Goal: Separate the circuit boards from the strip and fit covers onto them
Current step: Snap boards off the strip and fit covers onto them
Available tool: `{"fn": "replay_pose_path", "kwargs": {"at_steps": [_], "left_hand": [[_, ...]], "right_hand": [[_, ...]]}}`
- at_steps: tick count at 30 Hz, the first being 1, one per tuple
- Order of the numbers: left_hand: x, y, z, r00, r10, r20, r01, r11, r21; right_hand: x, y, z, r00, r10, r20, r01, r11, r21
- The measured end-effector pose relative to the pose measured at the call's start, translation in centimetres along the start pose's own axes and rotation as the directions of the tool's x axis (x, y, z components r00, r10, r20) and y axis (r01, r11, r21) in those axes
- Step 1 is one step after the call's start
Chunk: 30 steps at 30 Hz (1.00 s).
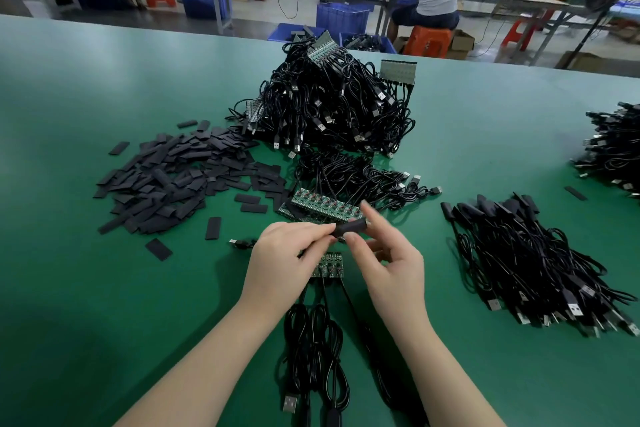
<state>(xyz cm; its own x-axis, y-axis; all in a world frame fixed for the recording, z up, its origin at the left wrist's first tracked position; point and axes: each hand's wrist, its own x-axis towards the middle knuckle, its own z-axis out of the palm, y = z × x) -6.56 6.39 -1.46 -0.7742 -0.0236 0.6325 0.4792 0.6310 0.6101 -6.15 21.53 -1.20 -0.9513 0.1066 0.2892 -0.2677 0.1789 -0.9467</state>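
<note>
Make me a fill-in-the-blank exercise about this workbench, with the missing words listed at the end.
1. Both hands, the left hand and the right hand, hold one black ____.
2. The pile of loose covers lies to the ____ of the hands.
3. The table is ____ in colour.
4. The finished cables lie to the ____ of the hands.

Missing words: cover; left; green; right

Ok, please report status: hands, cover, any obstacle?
Left hand and right hand both pinch one black cover. Short board strip waits underneath. No obstacle.
</note>
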Motion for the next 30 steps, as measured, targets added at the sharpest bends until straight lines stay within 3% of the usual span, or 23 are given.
{"fn": "replay_pose_path", "kwargs": {"at_steps": [2, 6, 9, 12, 17, 20, 23, 27, 30], "left_hand": [[-0.05, -0.07, -0.1, 1.0, -0.024, 0.012, 0.024, 1.0, -0.012], [-0.04, -0.21, -0.11, 0.997, -0.059, 0.043, 0.06, 0.998, -0.02], [-0.13, 0.12, 0.11, 0.997, -0.037, 0.063, 0.038, 0.999, -0.023], [-0.2, 0.01, 0.07, 0.996, -0.02, 0.088, 0.019, 1.0, 0.01], [-0.01, -0.41, 0.25, 0.976, -0.066, 0.207, 0.064, 0.998, 0.018], [-0.15, -0.33, 0.31, 0.978, -0.109, 0.176, 0.113, 0.993, -0.015], [-0.22, -0.42, 0.28, 0.978, -0.122, 0.17, 0.133, 0.99, -0.056], [-0.37, -0.39, 0.42, 0.985, -0.085, 0.149, 0.094, 0.994, -0.053], [-0.31, -0.14, 0.33, 0.987, -0.049, 0.151, 0.053, 0.998, -0.027]], "right_hand": [[-0.04, 0.08, 0.0, 0.997, 0.004, 0.078, 0.0, 0.999, -0.05], [0.26, 0.13, -0.12, 0.984, 0.131, 0.125, -0.136, 0.99, 0.034], [0.4, 0.28, 0.03, 0.975, 0.149, 0.168, -0.134, 0.987, -0.093], [0.33, 0.3, 0.05, 0.982, 0.136, 0.132, -0.128, 0.989, -0.07], [0.65, -0.04, -0.38, 0.983, 0.166, 0.072, -0.175, 0.976, 0.129], [0.5, -0.03, 0.0, 0.978, 0.174, 0.118, -0.181, 0.982, 0.048], [0.59, -0.14, -0.03, 0.981, 0.179, 0.079, -0.187, 0.977, 0.107], [0.64, -0.44, -0.42, 0.979, 0.142, 0.144, -0.159, 0.981, 0.115], [0.7, -0.51, -0.57, 0.984, 0.172, 0.048, -0.178, 0.97, 0.165]]}}
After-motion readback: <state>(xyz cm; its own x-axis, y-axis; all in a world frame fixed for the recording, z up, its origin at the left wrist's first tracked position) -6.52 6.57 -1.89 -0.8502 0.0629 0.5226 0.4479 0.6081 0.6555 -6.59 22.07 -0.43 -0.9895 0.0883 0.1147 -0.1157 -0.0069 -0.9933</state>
